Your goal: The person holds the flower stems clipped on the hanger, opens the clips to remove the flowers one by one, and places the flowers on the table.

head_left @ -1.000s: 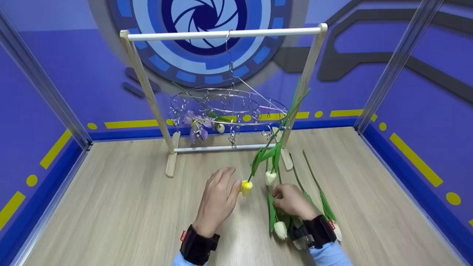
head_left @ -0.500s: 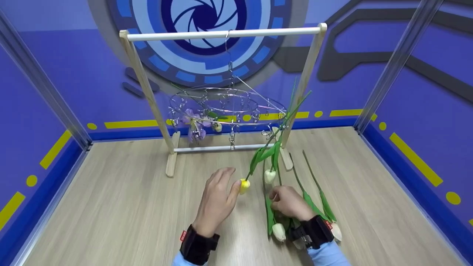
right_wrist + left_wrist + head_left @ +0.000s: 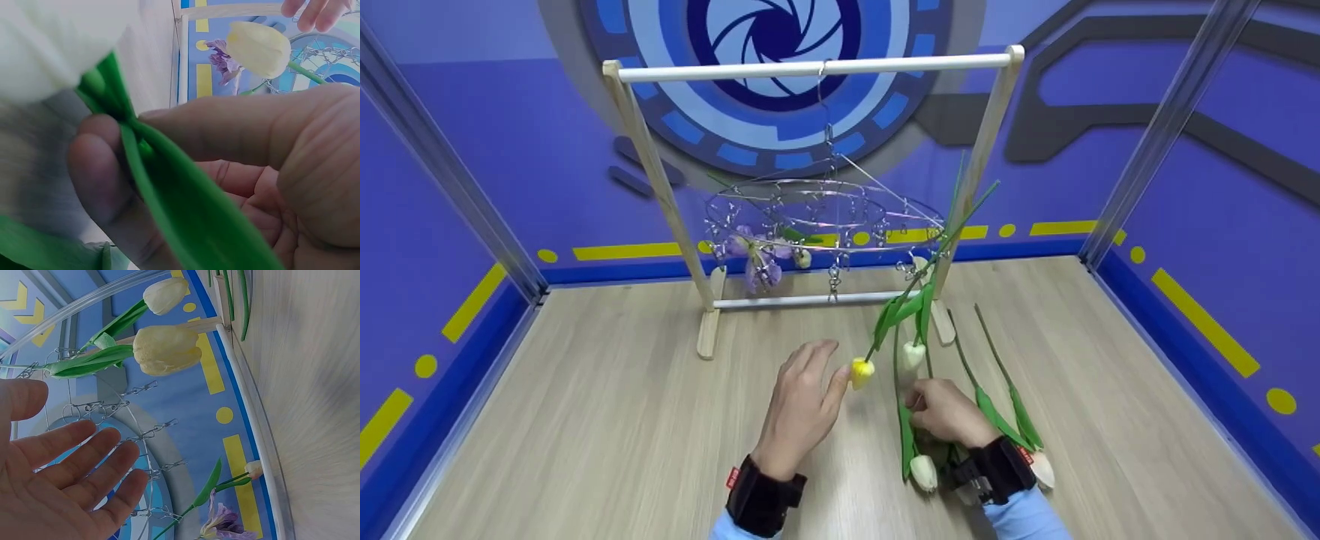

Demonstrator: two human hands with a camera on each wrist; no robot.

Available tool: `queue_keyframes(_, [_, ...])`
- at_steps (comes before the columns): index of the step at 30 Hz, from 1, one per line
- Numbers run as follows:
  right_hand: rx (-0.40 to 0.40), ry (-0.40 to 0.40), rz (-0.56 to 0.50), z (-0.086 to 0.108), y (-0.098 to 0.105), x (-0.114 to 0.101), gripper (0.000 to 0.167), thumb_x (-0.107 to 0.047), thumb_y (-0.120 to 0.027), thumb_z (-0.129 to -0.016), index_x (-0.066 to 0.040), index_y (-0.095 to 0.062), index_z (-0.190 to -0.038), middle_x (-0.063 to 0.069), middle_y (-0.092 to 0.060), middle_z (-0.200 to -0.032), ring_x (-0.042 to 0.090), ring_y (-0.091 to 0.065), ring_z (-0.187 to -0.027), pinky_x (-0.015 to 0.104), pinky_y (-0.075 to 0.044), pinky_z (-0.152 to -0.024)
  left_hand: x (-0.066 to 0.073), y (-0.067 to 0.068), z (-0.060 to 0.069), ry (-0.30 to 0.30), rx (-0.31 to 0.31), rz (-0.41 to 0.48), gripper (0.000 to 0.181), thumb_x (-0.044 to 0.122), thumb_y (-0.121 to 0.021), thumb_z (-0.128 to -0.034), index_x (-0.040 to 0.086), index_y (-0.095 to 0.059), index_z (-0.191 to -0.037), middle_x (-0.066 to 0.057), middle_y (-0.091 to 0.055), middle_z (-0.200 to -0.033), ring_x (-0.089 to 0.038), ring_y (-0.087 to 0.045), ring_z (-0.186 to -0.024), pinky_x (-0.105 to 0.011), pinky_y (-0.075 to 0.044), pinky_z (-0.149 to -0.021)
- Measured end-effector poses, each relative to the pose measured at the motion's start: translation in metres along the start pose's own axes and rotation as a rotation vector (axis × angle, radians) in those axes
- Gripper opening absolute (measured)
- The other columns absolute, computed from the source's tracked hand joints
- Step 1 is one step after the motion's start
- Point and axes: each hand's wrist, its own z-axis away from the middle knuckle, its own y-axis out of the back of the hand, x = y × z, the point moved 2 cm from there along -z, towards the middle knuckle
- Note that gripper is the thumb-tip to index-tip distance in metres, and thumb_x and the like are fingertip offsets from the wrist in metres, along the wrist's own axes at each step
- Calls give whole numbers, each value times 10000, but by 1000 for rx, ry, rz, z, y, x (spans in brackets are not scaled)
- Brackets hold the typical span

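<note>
In the head view my left hand (image 3: 802,397) is raised with its fingers extended and holds nothing. Its thumb is beside the yellow-and-white tulip (image 3: 862,373), which hangs upside down from the round wire clip hanger (image 3: 825,247); contact is unclear. A white tulip (image 3: 913,355) hangs close by. My right hand (image 3: 949,409) is low over the flowers on the table. In the right wrist view its thumb and fingers pinch the green stem and leaf (image 3: 191,208) of a white tulip just below the blossom (image 3: 50,50).
A wooden rack (image 3: 810,70) with white rods carries the hanger. A purple flower (image 3: 761,262) and a small white bud (image 3: 803,259) hang at its left. More tulips, one with a pale blossom (image 3: 1042,470), lie right of my right hand.
My right hand has shifted slightly left, and the white tulip blossom below it has moved a little left and nearer. The hanging tulips sway slightly. My left hand stays put.
</note>
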Motion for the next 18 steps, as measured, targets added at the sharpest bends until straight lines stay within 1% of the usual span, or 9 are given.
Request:
queue_keyframes(8, [-8,52,29,0,0,1,132,51,-724,-810,-3,-684,-925,42,-670,-819,204,-627,-761,401,-545,-699,0,-1,0,11,-10,5,327,156,-656,-1013,-64,-666,-1256,-207,-681,-1218,-354,-658,-1138,-514,-523,-980])
queue_keyframes(13, [-18,65,34,3,4,1,92,-3,-723,-865,-3,-701,-954,42,-677,-833,198,-628,-768,390,-533,-681,0,-1,0,12,-10,7,323,146,-664,-1008,-63,-665,-1255,-203,-682,-1219,-347,-659,-1139,-511,-524,-982])
queue_keyframes(18, [-18,85,25,6,13,0,75,-45,-707,-895,-7,-711,-960,29,-686,-820,166,-619,-752,362,-520,-659,0,-1,0,8,-4,2,323,158,-660,-1013,-61,-667,-1250,-204,-682,-1221,-350,-659,-1141,-510,-526,-980])
